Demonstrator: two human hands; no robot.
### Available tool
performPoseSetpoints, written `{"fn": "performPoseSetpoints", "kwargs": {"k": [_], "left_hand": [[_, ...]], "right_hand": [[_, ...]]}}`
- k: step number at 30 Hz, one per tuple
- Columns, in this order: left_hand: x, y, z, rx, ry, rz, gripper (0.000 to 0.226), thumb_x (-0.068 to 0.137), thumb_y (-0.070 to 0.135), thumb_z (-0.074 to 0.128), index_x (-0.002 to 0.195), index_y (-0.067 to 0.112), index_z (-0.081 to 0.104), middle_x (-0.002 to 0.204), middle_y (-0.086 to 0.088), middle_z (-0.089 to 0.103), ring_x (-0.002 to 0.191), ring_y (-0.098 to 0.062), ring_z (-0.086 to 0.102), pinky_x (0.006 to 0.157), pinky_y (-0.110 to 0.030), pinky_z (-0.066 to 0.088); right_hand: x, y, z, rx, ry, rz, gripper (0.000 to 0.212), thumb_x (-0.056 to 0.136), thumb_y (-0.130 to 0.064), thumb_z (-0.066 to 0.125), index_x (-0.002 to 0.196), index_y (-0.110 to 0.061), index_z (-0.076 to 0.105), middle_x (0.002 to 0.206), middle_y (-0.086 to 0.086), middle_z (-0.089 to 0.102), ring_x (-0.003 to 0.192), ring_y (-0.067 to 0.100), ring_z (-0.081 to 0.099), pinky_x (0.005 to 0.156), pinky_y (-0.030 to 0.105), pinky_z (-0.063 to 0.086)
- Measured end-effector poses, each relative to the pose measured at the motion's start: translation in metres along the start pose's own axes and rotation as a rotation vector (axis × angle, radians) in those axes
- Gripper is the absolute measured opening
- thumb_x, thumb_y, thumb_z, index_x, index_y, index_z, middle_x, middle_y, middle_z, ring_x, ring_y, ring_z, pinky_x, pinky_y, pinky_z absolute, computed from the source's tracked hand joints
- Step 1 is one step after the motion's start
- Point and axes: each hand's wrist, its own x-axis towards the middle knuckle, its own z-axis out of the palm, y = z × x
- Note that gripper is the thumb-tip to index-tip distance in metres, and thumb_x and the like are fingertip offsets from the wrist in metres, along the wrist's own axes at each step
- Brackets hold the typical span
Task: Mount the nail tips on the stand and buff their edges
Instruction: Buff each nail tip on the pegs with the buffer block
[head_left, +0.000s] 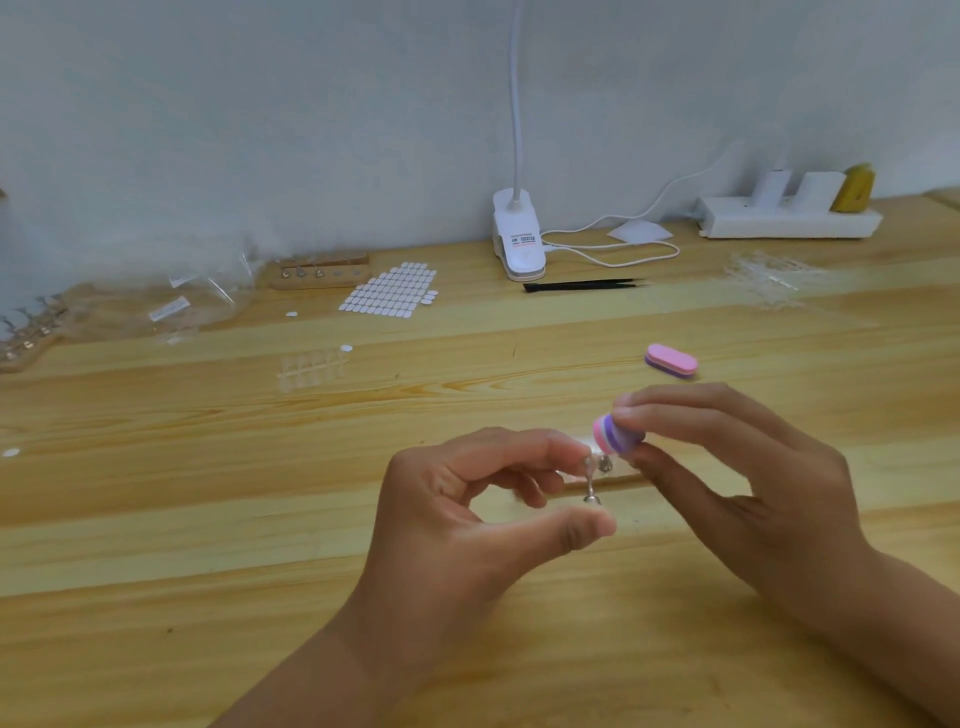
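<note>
Left hand (467, 499) first: its grip is narrow, thumb under and forefinger over a small silver metal peg (591, 480), pinching it top and bottom, I'd say so the head can't spin. The right hand (753, 467) has its grip closed on a pink-and-purple layered buffer block (610, 435), fingertips near one end for fine control. That end is right against the peg's head. The clear nail tip should be sitting there, but it's too blurred for me to pick out. Both hover over the pale wooden worktop (208, 519). Just beyond lies a spare pink-and-purple buffer block (671, 360). Far back-left, the wooden stand with metal pegs (319, 271) waits beside a sheet of white oval adhesive tabs (392, 289).
</note>
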Motion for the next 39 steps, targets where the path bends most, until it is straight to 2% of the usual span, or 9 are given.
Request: {"fn": "performPoseSetpoints", "kwargs": {"k": [3,5,10,14,18,26,29,34,39], "left_hand": [[0.001,0.000,0.000,0.001,-0.011,-0.002,0.031,0.062,0.025,0.086,0.092,0.025,0.078,0.086,0.003,0.075,0.073,-0.015,0.066,0.071,-0.031,0.056],[0.001,0.000,0.001,0.017,-0.026,0.020,0.031,0.063,0.024,0.086,0.092,0.026,0.078,0.086,0.003,0.075,0.074,-0.014,0.065,0.071,-0.031,0.056],[0.001,-0.003,-0.001,0.032,-0.022,-0.009,0.032,0.060,0.022,0.089,0.091,0.026,0.078,0.087,0.003,0.075,0.074,-0.011,0.065,0.071,-0.025,0.053],[0.001,-0.002,-0.001,0.097,-0.038,0.015,0.032,0.062,0.026,0.087,0.092,0.031,0.077,0.086,0.006,0.074,0.076,-0.012,0.065,0.070,-0.025,0.054],[0.001,-0.003,-0.002,0.093,-0.012,0.000,0.033,0.058,0.030,0.088,0.090,0.031,0.077,0.085,0.006,0.074,0.074,-0.010,0.065,0.070,-0.025,0.054],[0.001,-0.006,0.000,0.255,0.011,0.002,0.033,0.058,0.037,0.085,0.090,0.037,0.075,0.082,0.014,0.072,0.077,-0.011,0.064,0.070,-0.018,0.050],[0.001,-0.006,0.001,0.293,-0.001,0.018,0.035,0.058,0.041,0.082,0.092,0.038,0.074,0.081,0.017,0.071,0.078,-0.012,0.063,0.070,-0.018,0.049],[0.000,-0.008,-0.001,0.272,0.012,-0.048,0.033,0.057,0.036,0.086,0.088,0.039,0.076,0.080,0.016,0.071,0.080,-0.012,0.064,0.073,-0.018,0.049],[0.000,-0.006,0.000,0.268,-0.016,-0.040,0.034,0.059,0.032,0.085,0.091,0.040,0.075,0.082,0.016,0.072,0.082,-0.013,0.065,0.074,-0.019,0.050]], "right_hand": [[-0.002,-0.006,0.002,0.053,0.005,-0.091,0.024,0.086,0.000,0.070,0.106,-0.011,0.070,0.110,0.007,0.069,0.107,0.016,0.068,0.093,0.023,0.050],[-0.005,-0.007,0.005,0.044,-0.041,-0.172,0.025,0.087,0.003,0.069,0.109,-0.007,0.071,0.111,0.008,0.069,0.108,0.021,0.067,0.093,0.027,0.050],[-0.002,0.006,0.000,-0.026,-0.020,-0.081,0.026,0.084,0.003,0.070,0.108,-0.007,0.068,0.109,0.008,0.069,0.108,0.015,0.066,0.093,0.024,0.050],[-0.006,-0.002,0.007,-0.001,-0.065,-0.195,0.028,0.080,0.008,0.072,0.106,-0.002,0.072,0.110,0.010,0.069,0.107,0.022,0.067,0.091,0.029,0.052],[-0.002,0.004,0.001,-0.062,-0.073,-0.110,0.021,0.084,0.002,0.071,0.104,-0.001,0.072,0.107,0.009,0.069,0.103,0.019,0.068,0.087,0.028,0.053],[-0.003,0.003,0.002,-0.042,-0.138,-0.118,0.020,0.088,0.002,0.067,0.107,-0.002,0.072,0.109,0.009,0.069,0.105,0.019,0.067,0.087,0.029,0.053],[-0.006,-0.001,0.010,-0.033,-0.160,-0.165,0.026,0.082,0.008,0.071,0.106,-0.001,0.073,0.108,0.010,0.070,0.106,0.020,0.067,0.088,0.028,0.052],[-0.004,0.007,0.004,-0.068,-0.172,-0.140,0.018,0.088,0.004,0.066,0.104,0.000,0.074,0.107,0.010,0.070,0.104,0.022,0.067,0.085,0.033,0.054],[-0.007,0.003,0.005,-0.070,-0.197,-0.194,0.028,0.079,0.009,0.072,0.106,0.000,0.074,0.108,0.010,0.070,0.105,0.022,0.067,0.087,0.031,0.053]]}}
